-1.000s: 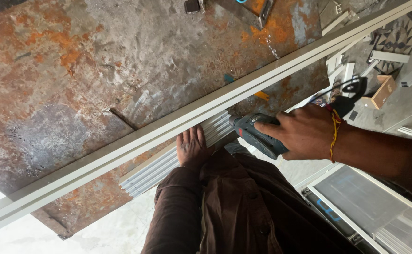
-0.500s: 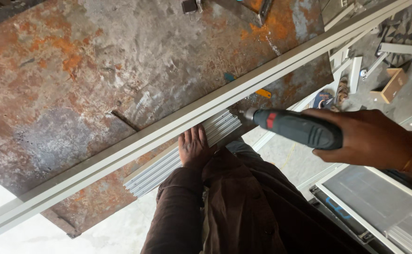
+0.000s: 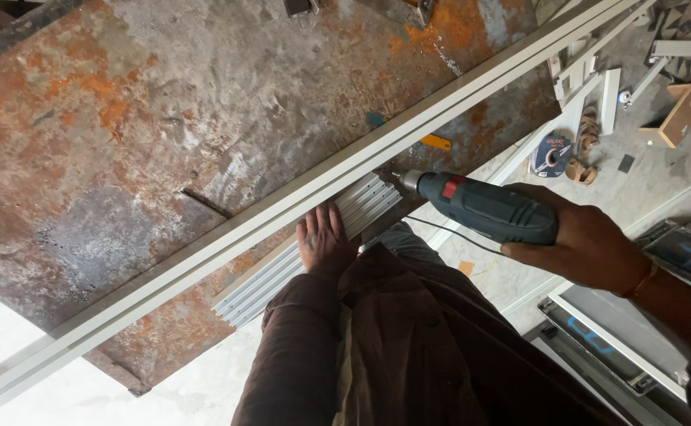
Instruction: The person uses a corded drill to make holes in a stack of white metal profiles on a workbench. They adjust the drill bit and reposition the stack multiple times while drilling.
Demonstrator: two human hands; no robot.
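Near the middle of the frame the left hand (image 3: 323, 239) lies flat, fingers spread, pressing a short ribbed aluminium section (image 3: 282, 268) onto the rusty steel surface (image 3: 124, 134). The right hand (image 3: 590, 244), at centre right, is wrapped around a dark electric drill (image 3: 483, 209) whose chuck points at the long pale profile (image 3: 298, 201) running diagonally from lower left to upper right. To drill cleanly, it seems wise to hold the bit square to the profile's side, keep the pressing palm clear of the bit's line, and mind the cord (image 3: 448, 235) trailing beneath the tool.
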